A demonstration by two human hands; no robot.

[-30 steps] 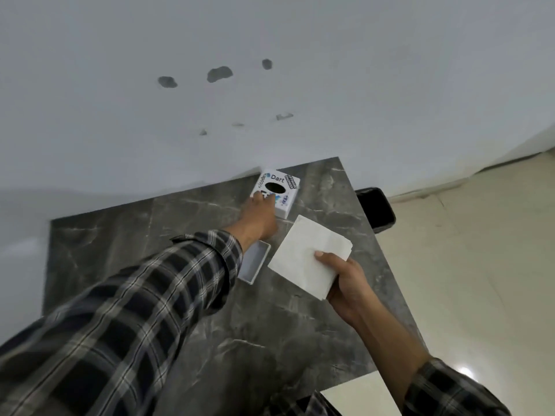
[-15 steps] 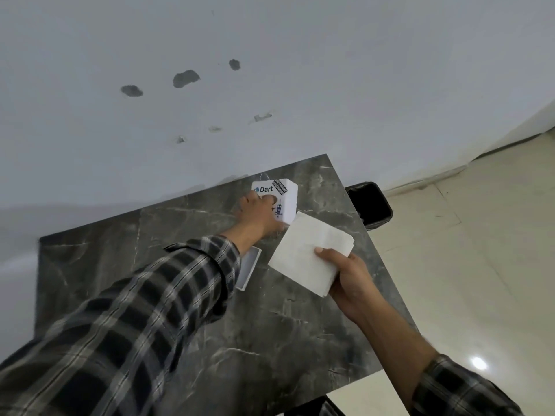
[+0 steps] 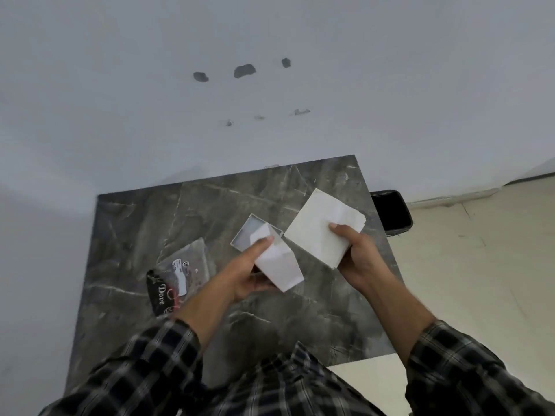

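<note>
Closest, left hand [image 3: 247, 276]: curled round a small white box [image 3: 277, 267], thumb along its upper face and fingers tucked beneath. This looks like a carrying grip that leaves the box free to turn.
small white box: held off the table and tilted, a plain face up, its far end under the left thumb tip. It seems drawn in toward the other hand so the two things can meet.
right hand [image 3: 359, 256]: pinches a folded white sheet [image 3: 322, 232] at its near corner, thumb on top, fingers hidden below, probably to keep it flat and ready.
folded white sheet: spreads away beyond the right thumb, raised, apart from the box.
shallow tray [image 3: 250, 229]: open side up on the marble table [image 3: 300, 325], just past the left thumb tip and partly behind the box. Whether it is a lid or an insert cannot be told.
dark pouch [image 3: 177, 274]: flat on the table outside the left wrist, seemingly set aside.
black bin [image 3: 390, 213]: beyond the right fingertips, off the table's edge.
</note>
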